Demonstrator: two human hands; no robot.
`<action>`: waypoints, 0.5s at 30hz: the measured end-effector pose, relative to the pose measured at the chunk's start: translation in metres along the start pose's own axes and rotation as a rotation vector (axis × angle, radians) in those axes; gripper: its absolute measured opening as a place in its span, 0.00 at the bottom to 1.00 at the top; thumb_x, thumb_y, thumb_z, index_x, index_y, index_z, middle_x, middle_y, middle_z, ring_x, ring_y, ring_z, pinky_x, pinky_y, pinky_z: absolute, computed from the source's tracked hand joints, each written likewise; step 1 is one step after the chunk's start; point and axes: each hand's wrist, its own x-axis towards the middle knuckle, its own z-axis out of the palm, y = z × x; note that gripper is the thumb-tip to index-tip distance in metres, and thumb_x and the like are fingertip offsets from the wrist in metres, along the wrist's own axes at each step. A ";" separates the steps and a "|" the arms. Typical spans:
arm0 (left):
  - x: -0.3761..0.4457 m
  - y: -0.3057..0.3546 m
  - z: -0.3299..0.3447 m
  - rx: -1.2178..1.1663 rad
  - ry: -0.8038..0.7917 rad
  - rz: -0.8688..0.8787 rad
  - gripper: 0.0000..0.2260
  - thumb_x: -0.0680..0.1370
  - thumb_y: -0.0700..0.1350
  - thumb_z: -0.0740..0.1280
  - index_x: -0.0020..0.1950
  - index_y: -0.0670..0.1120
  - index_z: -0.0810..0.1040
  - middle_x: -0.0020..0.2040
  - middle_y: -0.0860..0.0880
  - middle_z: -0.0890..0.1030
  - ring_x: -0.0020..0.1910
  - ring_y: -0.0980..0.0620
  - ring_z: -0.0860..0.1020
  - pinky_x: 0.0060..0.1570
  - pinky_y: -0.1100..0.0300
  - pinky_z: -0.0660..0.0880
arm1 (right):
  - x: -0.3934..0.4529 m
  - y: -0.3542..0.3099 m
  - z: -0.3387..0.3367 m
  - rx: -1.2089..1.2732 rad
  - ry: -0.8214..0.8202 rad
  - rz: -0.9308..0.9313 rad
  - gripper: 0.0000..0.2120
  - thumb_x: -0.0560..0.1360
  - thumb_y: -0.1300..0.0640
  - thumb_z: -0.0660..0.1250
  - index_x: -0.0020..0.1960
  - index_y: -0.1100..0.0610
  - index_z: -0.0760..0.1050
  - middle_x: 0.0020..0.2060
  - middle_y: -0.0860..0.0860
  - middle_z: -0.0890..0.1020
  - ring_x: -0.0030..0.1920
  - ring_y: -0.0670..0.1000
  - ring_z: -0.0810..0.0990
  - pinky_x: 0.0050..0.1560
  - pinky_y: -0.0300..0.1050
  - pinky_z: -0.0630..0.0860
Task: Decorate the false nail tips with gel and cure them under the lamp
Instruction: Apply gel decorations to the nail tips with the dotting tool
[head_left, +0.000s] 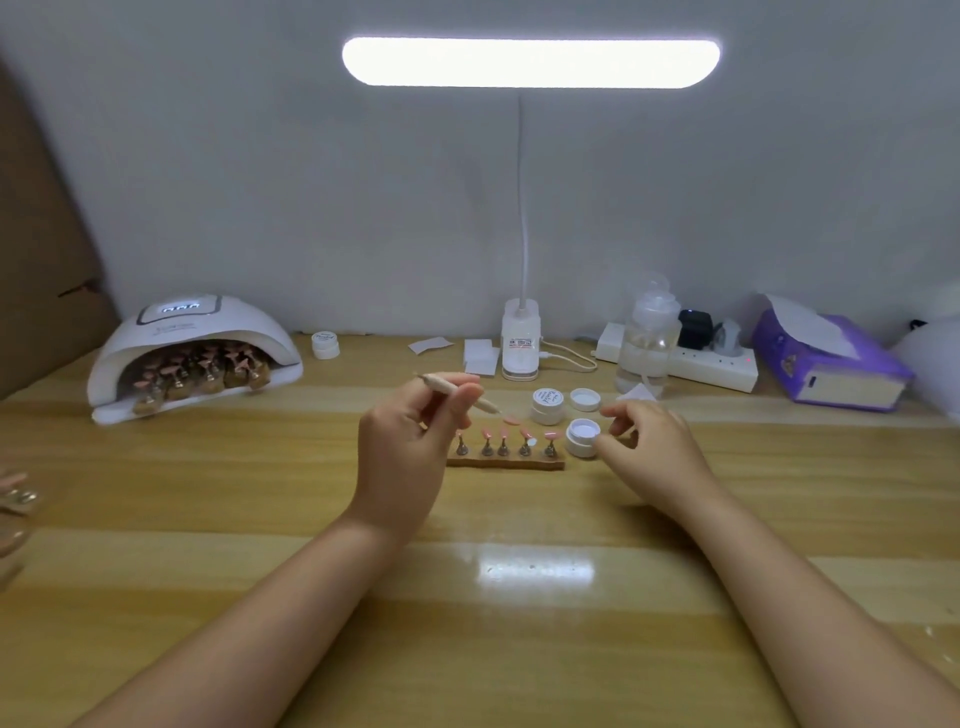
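Note:
A wooden strip (506, 462) at the table's middle carries several pink nail tips (524, 435) on small metal stands. My left hand (410, 447) pinches a slim wooden-handled gel brush (457, 391) just above the strip, its tip pointing right toward the tips. My right hand (649, 441) hovers beside an open white gel jar (582, 436), fingers loosely curled and holding nothing. The jar's lid (585, 399) and a closed jar (548, 404) stand behind it. At the far left, the white curing lamp (192, 353) holds more strips of pink tips inside.
A clip desk lamp (521, 343) stands at the back centre beside paper wipes (480, 356). A clear bottle (647, 338), power strip (711, 364) and purple tissue box (826, 358) line the back right. Another small jar (325, 344) sits near the curing lamp. More nail stands (15, 499) lie at the left edge.

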 end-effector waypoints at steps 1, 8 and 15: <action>0.001 0.000 0.000 -0.010 0.004 -0.024 0.04 0.75 0.50 0.66 0.45 0.54 0.79 0.31 0.57 0.79 0.32 0.60 0.77 0.33 0.69 0.72 | 0.000 0.000 0.000 -0.020 -0.029 -0.003 0.20 0.70 0.47 0.65 0.60 0.51 0.75 0.45 0.45 0.76 0.52 0.50 0.71 0.56 0.47 0.70; 0.003 -0.001 0.001 -0.085 0.030 -0.176 0.12 0.76 0.56 0.61 0.42 0.49 0.77 0.30 0.55 0.78 0.29 0.60 0.75 0.31 0.68 0.72 | 0.000 0.001 0.003 -0.144 -0.059 -0.042 0.20 0.67 0.37 0.68 0.55 0.46 0.77 0.45 0.44 0.76 0.54 0.50 0.71 0.56 0.47 0.69; 0.001 -0.001 0.002 -0.126 0.045 -0.284 0.15 0.76 0.57 0.59 0.41 0.47 0.75 0.27 0.55 0.76 0.27 0.61 0.73 0.29 0.68 0.72 | 0.003 0.001 0.006 -0.107 0.012 -0.035 0.15 0.64 0.40 0.71 0.46 0.48 0.80 0.42 0.45 0.79 0.51 0.51 0.75 0.53 0.49 0.72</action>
